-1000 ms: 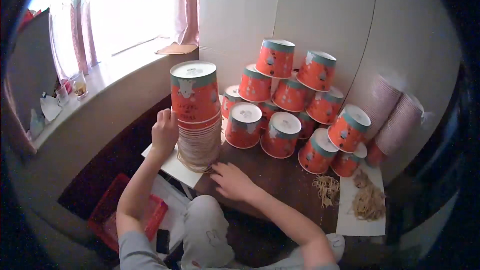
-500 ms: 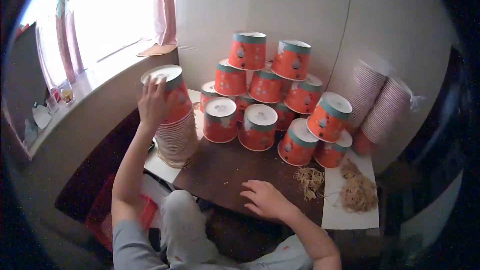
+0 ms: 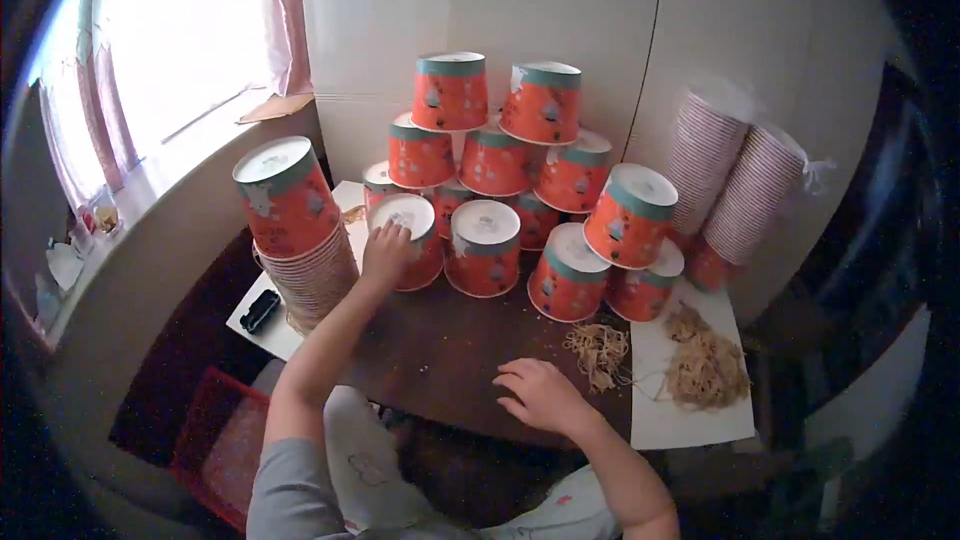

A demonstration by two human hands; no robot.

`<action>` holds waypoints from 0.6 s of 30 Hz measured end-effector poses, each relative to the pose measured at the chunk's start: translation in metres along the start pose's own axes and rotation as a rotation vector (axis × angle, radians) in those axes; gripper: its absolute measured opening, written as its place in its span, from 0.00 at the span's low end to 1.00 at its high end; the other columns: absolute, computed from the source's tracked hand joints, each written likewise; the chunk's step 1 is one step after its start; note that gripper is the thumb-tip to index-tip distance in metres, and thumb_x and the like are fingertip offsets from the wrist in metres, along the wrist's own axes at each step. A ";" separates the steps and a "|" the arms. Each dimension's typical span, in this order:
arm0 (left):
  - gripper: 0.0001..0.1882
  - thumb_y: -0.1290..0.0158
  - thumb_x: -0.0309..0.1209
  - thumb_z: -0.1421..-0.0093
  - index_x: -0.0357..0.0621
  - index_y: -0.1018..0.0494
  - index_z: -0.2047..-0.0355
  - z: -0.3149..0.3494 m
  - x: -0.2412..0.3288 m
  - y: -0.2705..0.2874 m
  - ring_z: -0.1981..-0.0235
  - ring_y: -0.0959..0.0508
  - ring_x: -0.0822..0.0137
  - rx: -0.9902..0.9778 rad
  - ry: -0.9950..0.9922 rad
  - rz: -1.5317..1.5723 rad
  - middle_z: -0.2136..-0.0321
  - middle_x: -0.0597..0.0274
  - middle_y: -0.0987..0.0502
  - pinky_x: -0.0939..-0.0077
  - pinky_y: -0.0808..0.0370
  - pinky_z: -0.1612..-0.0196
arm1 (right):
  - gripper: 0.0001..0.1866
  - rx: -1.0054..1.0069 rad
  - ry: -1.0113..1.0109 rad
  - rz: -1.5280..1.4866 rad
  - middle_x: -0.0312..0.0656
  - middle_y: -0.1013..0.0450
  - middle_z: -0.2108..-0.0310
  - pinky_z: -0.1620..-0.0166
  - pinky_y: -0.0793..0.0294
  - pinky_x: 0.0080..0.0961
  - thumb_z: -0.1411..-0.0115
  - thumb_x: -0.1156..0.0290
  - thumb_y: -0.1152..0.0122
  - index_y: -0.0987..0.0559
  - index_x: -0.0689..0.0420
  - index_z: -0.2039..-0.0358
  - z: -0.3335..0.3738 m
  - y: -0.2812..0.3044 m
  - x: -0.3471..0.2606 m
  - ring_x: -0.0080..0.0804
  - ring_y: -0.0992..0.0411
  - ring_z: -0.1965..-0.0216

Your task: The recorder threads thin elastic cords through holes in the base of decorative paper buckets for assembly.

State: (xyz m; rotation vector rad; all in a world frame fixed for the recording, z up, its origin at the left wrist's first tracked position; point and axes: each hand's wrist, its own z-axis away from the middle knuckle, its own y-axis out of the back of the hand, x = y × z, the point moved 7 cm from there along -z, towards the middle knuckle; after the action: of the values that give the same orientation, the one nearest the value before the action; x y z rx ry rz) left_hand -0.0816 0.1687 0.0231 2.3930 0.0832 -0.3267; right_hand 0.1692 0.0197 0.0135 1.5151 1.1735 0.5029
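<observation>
My left hand [image 3: 386, 255] reaches over an upturned orange paper bucket [image 3: 420, 258] with a green band and a white base. Its fingers are stretched out at the edge of that base, not wrapped round it. A second upturned bucket [image 3: 485, 260] stands just to the right. My right hand [image 3: 545, 395] is held low over the dark table's [image 3: 440, 340] front part, fingers apart and holding nothing. Left of my left forearm stands a tall nested bucket stack [image 3: 290, 210], tilted in view, the top one's orange side showing above many pale rims.
More upturned buckets [image 3: 497, 162] are piled in tiers behind. Two long nested stacks [image 3: 752, 190] in clear plastic lean at the right. Tangled tan bands, perhaps rubber, form a small heap [image 3: 600, 355] and a larger one [image 3: 705, 370] on a white board [image 3: 665, 420]. A black object [image 3: 260, 310] lies left.
My left hand has left the top of the tall stack and moved right to the front left bucket. The view has shifted slightly; my right hand stays much the same.
</observation>
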 end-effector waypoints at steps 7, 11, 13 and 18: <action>0.07 0.56 0.30 0.52 0.42 0.33 0.72 0.013 -0.004 0.013 0.67 0.26 0.63 -0.496 0.266 0.235 0.74 0.58 0.28 0.67 0.30 0.67 | 0.13 0.087 -0.127 -0.062 0.42 0.31 0.63 0.55 0.36 0.33 0.52 0.65 0.44 0.27 0.57 0.67 0.009 0.015 0.028 0.39 0.35 0.58; 0.06 0.55 0.29 0.52 0.42 0.32 0.73 0.018 0.001 0.029 0.71 0.27 0.59 -0.210 0.005 0.176 0.74 0.56 0.28 0.65 0.30 0.70 | 0.12 0.122 -0.167 -0.102 0.43 0.31 0.63 0.54 0.36 0.33 0.52 0.65 0.45 0.28 0.57 0.67 0.005 0.017 0.035 0.40 0.34 0.59; 0.07 0.55 0.30 0.52 0.42 0.31 0.74 0.015 0.006 0.044 0.71 0.27 0.57 -0.281 -0.019 0.192 0.75 0.55 0.28 0.65 0.30 0.69 | 0.13 0.122 -0.176 -0.099 0.43 0.31 0.63 0.55 0.35 0.33 0.52 0.66 0.44 0.28 0.57 0.67 0.008 0.019 0.034 0.41 0.33 0.60; 0.08 0.49 0.29 0.54 0.40 0.30 0.72 0.011 0.010 0.113 0.71 0.27 0.56 -0.452 0.226 0.585 0.73 0.52 0.28 0.67 0.30 0.67 | 0.15 0.260 -0.324 -0.227 0.43 0.31 0.63 0.58 0.33 0.28 0.53 0.68 0.42 0.28 0.57 0.64 0.016 0.041 0.048 0.37 0.32 0.61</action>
State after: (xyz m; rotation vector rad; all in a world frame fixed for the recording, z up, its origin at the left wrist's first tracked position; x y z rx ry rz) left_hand -0.0574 0.0765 0.0856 1.8881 -0.3935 0.2194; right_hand 0.2188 0.0573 0.0327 1.5850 1.1644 -0.0516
